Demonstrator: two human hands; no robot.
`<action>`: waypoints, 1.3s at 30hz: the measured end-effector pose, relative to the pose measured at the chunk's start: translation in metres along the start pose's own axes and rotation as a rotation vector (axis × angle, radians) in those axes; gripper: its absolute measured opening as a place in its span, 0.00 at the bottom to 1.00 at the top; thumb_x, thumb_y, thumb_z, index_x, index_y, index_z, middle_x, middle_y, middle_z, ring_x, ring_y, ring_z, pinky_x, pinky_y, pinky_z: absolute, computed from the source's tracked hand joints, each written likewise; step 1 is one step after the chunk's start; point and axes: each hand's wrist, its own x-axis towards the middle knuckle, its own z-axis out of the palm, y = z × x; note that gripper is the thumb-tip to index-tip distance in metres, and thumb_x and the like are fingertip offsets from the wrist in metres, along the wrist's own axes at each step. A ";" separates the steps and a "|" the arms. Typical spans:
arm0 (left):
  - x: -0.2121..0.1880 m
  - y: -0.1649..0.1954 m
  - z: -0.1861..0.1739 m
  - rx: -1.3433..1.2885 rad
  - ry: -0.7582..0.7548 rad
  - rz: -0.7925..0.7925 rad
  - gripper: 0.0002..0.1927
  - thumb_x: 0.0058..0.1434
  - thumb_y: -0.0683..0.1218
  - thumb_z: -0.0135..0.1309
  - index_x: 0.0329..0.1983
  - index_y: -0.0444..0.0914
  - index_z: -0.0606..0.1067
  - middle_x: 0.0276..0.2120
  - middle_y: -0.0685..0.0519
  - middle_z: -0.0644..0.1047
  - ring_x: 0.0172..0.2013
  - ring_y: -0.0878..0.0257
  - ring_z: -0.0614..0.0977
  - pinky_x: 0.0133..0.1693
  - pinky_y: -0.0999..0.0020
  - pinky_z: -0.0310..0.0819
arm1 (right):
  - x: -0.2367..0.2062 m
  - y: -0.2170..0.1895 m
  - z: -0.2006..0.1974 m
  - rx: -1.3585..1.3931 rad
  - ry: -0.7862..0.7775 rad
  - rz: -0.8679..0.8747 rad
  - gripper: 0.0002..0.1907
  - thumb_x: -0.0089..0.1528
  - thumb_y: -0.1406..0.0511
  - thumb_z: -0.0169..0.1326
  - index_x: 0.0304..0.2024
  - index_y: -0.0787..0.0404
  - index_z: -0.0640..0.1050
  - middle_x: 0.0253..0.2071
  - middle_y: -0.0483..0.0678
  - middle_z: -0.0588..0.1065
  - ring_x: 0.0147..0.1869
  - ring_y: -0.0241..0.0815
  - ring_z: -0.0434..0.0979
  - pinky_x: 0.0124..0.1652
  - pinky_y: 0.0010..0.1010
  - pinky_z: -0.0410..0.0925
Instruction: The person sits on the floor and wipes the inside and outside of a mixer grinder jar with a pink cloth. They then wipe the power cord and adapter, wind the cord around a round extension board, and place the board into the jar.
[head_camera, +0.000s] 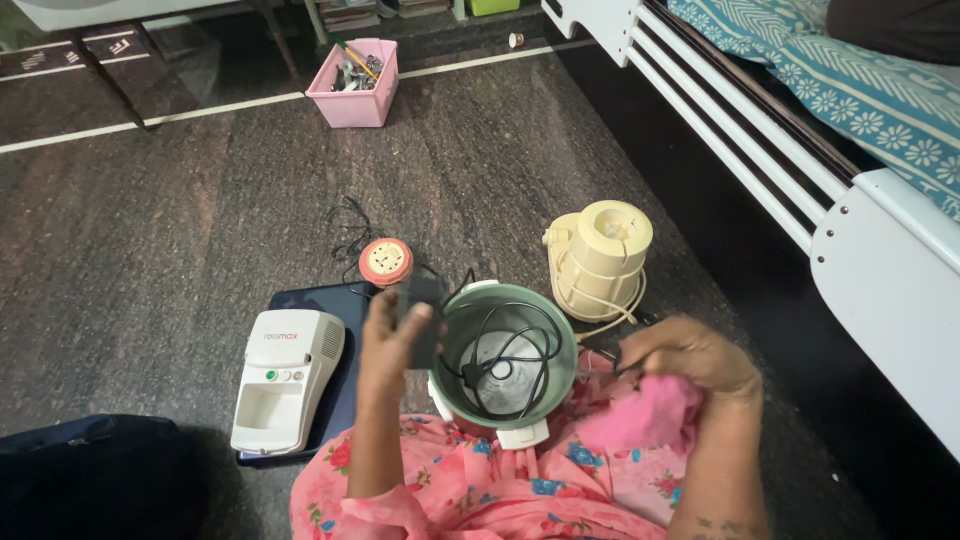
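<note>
Two hands work: left fingers (385, 318) clasp a dark adapter (420, 322); right fingers (640, 352) pinch its cord (600, 350).

Pink box (354, 92), cream appliance (598, 262), white bed (880, 250)

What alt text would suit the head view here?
A seated person's left hand holds a dark adapter at a green pot containing a black cord; the right hand grips a pink cloth. A white device and cream appliance sit alongside.
</note>
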 end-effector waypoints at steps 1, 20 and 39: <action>0.004 0.001 -0.006 -0.154 -0.026 0.049 0.26 0.61 0.46 0.58 0.60 0.34 0.67 0.40 0.41 0.80 0.36 0.47 0.83 0.33 0.53 0.79 | 0.003 0.009 -0.005 -0.155 -0.072 0.143 0.17 0.59 0.61 0.65 0.40 0.72 0.85 0.38 0.55 0.84 0.42 0.46 0.84 0.44 0.38 0.75; -0.057 0.066 0.025 0.194 -1.082 -0.194 0.48 0.62 0.48 0.61 0.79 0.45 0.48 0.56 0.44 0.77 0.54 0.58 0.78 0.55 0.62 0.72 | 0.069 -0.054 0.093 -0.292 -0.004 0.029 0.35 0.54 0.73 0.52 0.67 0.57 0.71 0.58 0.48 0.75 0.52 0.40 0.76 0.52 0.31 0.71; -0.097 0.078 0.056 1.218 -0.904 0.142 0.39 0.60 0.52 0.58 0.74 0.60 0.60 0.42 0.42 0.80 0.43 0.43 0.82 0.47 0.51 0.75 | 0.053 -0.087 0.116 -0.817 -0.188 0.059 0.25 0.57 0.65 0.52 0.59 0.55 0.77 0.51 0.51 0.77 0.54 0.49 0.81 0.52 0.37 0.72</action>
